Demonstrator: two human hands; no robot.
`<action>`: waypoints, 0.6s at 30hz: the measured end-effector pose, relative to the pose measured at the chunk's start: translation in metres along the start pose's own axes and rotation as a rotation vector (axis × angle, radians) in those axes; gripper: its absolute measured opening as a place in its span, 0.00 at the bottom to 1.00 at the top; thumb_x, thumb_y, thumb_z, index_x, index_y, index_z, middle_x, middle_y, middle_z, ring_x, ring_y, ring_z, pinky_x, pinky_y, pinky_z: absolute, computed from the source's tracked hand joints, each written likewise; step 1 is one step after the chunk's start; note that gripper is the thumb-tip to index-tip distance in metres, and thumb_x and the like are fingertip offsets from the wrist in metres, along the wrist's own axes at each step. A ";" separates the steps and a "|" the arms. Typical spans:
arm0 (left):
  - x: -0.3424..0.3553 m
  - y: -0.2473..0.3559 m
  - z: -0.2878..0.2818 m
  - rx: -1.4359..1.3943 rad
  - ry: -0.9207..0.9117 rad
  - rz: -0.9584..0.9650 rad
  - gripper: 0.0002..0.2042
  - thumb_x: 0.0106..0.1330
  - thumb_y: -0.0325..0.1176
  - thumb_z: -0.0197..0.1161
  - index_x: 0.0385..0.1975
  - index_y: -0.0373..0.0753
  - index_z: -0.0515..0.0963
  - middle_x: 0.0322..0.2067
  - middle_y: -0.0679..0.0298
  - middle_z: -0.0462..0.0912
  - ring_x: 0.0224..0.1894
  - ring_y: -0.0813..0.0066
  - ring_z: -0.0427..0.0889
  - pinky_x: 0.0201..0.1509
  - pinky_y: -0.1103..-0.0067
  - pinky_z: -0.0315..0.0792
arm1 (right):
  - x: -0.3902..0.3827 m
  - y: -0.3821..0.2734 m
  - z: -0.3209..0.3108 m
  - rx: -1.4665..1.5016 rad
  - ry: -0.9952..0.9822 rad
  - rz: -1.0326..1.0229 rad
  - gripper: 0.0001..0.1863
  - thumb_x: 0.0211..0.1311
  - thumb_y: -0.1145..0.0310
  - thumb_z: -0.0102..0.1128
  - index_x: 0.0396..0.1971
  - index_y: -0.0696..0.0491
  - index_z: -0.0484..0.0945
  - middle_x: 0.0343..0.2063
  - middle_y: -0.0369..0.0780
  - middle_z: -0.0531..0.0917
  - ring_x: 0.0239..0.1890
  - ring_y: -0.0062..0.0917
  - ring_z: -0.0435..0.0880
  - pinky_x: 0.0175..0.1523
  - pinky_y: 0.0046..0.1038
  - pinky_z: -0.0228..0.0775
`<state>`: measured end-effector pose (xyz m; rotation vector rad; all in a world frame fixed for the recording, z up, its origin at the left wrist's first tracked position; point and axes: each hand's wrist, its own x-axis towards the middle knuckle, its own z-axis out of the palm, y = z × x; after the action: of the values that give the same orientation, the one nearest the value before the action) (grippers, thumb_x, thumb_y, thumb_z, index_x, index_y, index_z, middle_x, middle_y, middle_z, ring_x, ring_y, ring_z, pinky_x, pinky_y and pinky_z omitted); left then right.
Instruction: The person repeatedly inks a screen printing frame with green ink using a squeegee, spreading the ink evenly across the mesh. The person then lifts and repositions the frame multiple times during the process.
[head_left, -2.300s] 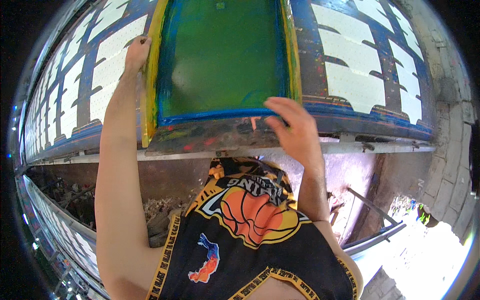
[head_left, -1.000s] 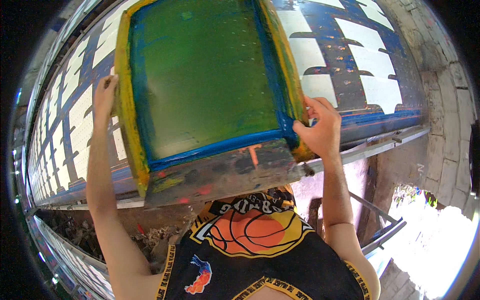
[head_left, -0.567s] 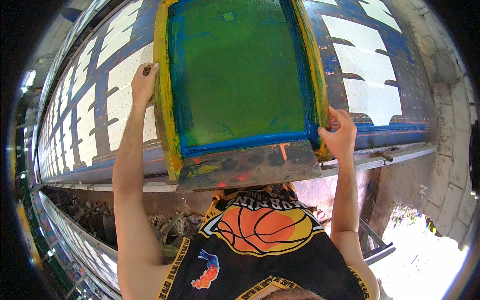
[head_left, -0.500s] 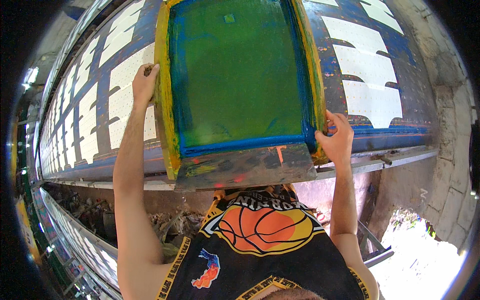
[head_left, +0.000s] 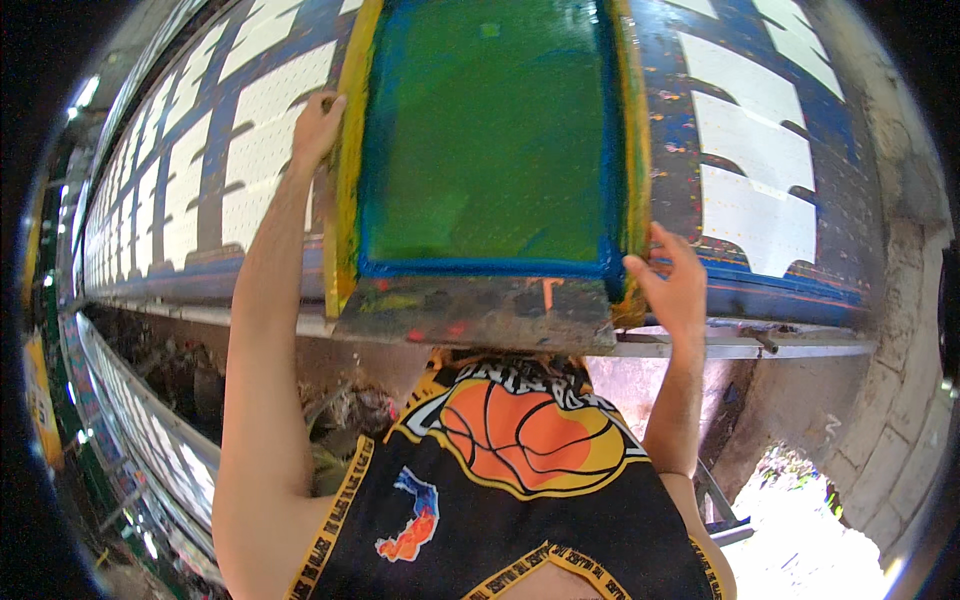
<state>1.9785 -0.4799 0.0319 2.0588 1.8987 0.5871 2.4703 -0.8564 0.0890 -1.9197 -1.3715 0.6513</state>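
Two hands grip a screen frame (head_left: 490,150) over the tabletop (head_left: 673,150).
Nearest, a dark flap (head_left: 480,310) edges the frame's near end; the right hand (head_left: 674,282) has its fingers clamped on the frame's right side, close to that end; the left hand (head_left: 317,127) pinches the left side farther along. Uneven pulling could skew the frame, perhaps smearing the white pieces (head_left: 757,160) alongside. Its long axis seems to point away from the person, far end cut off.
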 end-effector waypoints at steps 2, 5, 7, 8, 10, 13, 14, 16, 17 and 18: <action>0.002 -0.002 0.002 0.018 0.005 0.001 0.27 0.78 0.56 0.58 0.58 0.37 0.82 0.56 0.46 0.87 0.59 0.50 0.86 0.65 0.63 0.76 | -0.003 -0.018 0.000 -0.014 0.098 0.041 0.32 0.59 0.71 0.81 0.64 0.61 0.81 0.59 0.47 0.84 0.52 0.35 0.88 0.56 0.34 0.83; 0.005 -0.005 0.003 0.040 -0.011 -0.034 0.28 0.81 0.57 0.50 0.60 0.37 0.80 0.57 0.43 0.86 0.60 0.44 0.85 0.66 0.58 0.75 | -0.015 -0.055 0.003 -0.071 0.120 -0.241 0.27 0.62 0.72 0.78 0.61 0.58 0.83 0.55 0.49 0.87 0.56 0.40 0.88 0.59 0.37 0.82; 0.006 -0.008 0.005 0.036 -0.028 -0.042 0.29 0.82 0.57 0.47 0.62 0.36 0.78 0.57 0.41 0.85 0.61 0.41 0.83 0.67 0.55 0.74 | -0.029 -0.083 0.017 -0.081 0.001 -0.382 0.24 0.62 0.69 0.79 0.57 0.56 0.85 0.53 0.47 0.88 0.56 0.43 0.87 0.60 0.40 0.81; 0.007 -0.009 0.006 0.022 -0.034 -0.033 0.28 0.83 0.56 0.45 0.62 0.36 0.77 0.57 0.40 0.85 0.61 0.39 0.83 0.67 0.54 0.73 | -0.038 -0.097 0.027 -0.063 -0.159 -0.421 0.26 0.59 0.68 0.80 0.57 0.55 0.86 0.55 0.47 0.87 0.57 0.42 0.87 0.62 0.40 0.80; 0.009 -0.013 0.010 -0.004 -0.023 -0.017 0.28 0.84 0.55 0.43 0.63 0.36 0.75 0.57 0.39 0.84 0.62 0.37 0.82 0.67 0.52 0.72 | -0.053 -0.122 0.052 -0.058 -0.425 -0.510 0.29 0.56 0.61 0.83 0.58 0.52 0.86 0.56 0.44 0.86 0.60 0.43 0.85 0.64 0.42 0.79; 0.013 -0.021 0.021 -0.049 0.005 0.012 0.27 0.85 0.55 0.43 0.57 0.34 0.75 0.57 0.33 0.82 0.62 0.34 0.80 0.65 0.51 0.73 | -0.062 -0.146 0.086 -0.277 -0.489 -0.563 0.29 0.53 0.68 0.78 0.58 0.53 0.84 0.53 0.43 0.86 0.57 0.44 0.85 0.63 0.42 0.79; 0.015 -0.023 0.024 -0.047 0.032 0.045 0.27 0.85 0.54 0.43 0.57 0.32 0.75 0.55 0.33 0.83 0.61 0.33 0.81 0.65 0.51 0.73 | -0.059 -0.148 0.090 -0.339 -0.487 -0.577 0.29 0.52 0.71 0.76 0.58 0.53 0.84 0.52 0.42 0.85 0.56 0.44 0.85 0.62 0.42 0.79; 0.017 -0.027 0.029 -0.035 0.114 0.143 0.28 0.85 0.52 0.43 0.55 0.28 0.77 0.50 0.33 0.85 0.57 0.31 0.82 0.64 0.50 0.75 | -0.059 -0.154 0.101 -0.439 -0.462 -0.567 0.29 0.49 0.76 0.73 0.57 0.53 0.83 0.50 0.42 0.85 0.54 0.43 0.85 0.61 0.42 0.80; 0.017 -0.026 0.032 -0.023 0.089 0.112 0.28 0.86 0.49 0.39 0.57 0.26 0.75 0.52 0.30 0.83 0.59 0.29 0.80 0.66 0.49 0.73 | -0.060 -0.157 0.106 -0.476 -0.434 -0.540 0.29 0.48 0.78 0.71 0.56 0.53 0.83 0.49 0.42 0.85 0.54 0.42 0.85 0.60 0.41 0.80; 0.017 -0.025 0.033 -0.026 0.100 0.107 0.27 0.86 0.49 0.39 0.55 0.26 0.75 0.51 0.30 0.83 0.58 0.29 0.81 0.65 0.49 0.73 | -0.060 -0.160 0.111 -0.515 -0.404 -0.514 0.29 0.47 0.79 0.69 0.55 0.53 0.83 0.48 0.42 0.85 0.53 0.42 0.86 0.59 0.40 0.80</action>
<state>1.9732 -0.4583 -0.0071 2.1625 1.8323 0.7486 2.2729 -0.8530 0.1408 -1.7264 -2.3714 0.4682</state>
